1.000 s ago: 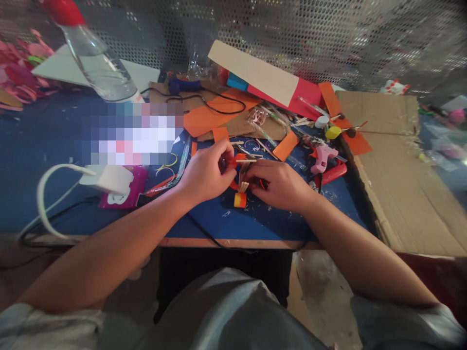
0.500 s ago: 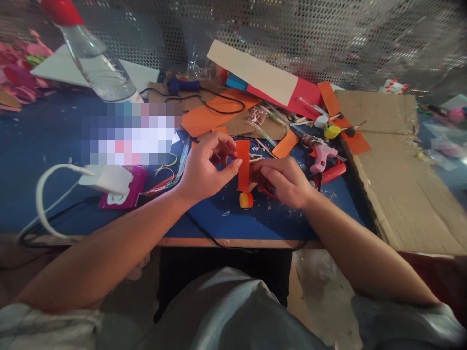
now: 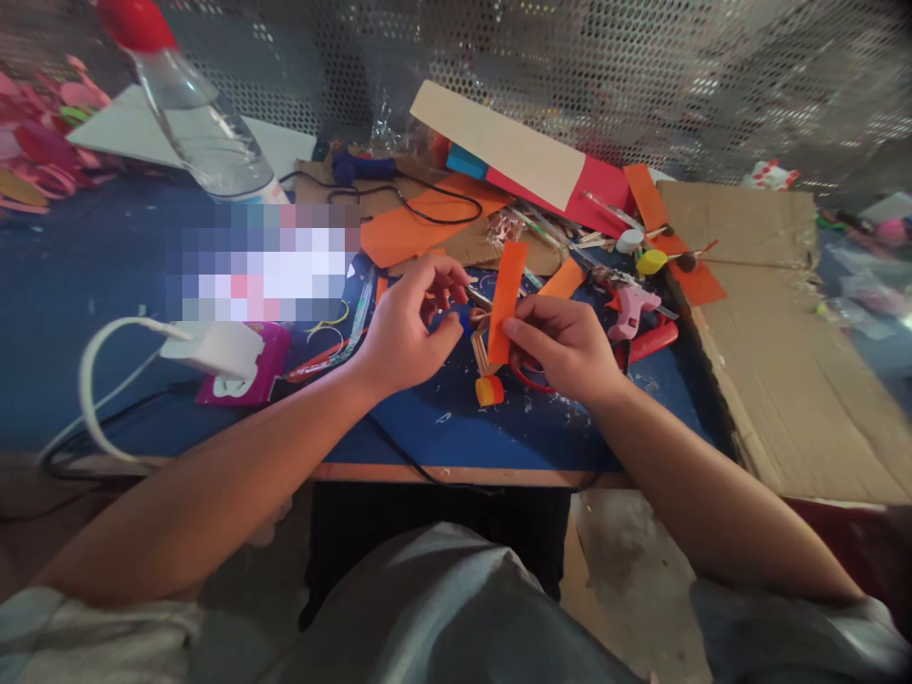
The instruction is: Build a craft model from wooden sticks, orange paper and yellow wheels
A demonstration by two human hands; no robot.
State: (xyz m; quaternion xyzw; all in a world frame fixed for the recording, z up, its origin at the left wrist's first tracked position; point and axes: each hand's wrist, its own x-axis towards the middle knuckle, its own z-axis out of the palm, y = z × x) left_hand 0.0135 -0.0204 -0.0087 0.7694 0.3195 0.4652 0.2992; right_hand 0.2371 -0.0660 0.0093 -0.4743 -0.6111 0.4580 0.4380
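Observation:
A narrow orange paper strip (image 3: 508, 299) stands nearly upright, pinched between the thumb and fingers of my right hand (image 3: 574, 350). To its left, my left hand (image 3: 417, 332) is open and holds nothing, its fingers bent and thumb apart. A small blue object (image 3: 466, 318), partly hidden, shows beside the left thumb tip. Several thin wooden sticks (image 3: 482, 355) lie just left of the strip's lower part. Below them sits a small yellow-and-orange round piece (image 3: 489, 390). A red loop (image 3: 531, 378), perhaps a scissors handle, shows partly under my right hand.
A pink glue gun (image 3: 633, 309) lies right of my right hand. Cardboard (image 3: 805, 380) covers the table's right side. A bottle with a red cap (image 3: 206, 133), a white charger (image 3: 214, 351) and a purple socket block (image 3: 275, 356) stand left. Coloured sheets (image 3: 513, 142) lie behind.
The orange strip has passed from my left hand to my right and leans slightly rightward. My left fingers have spread off it, and the wooden sticks show more.

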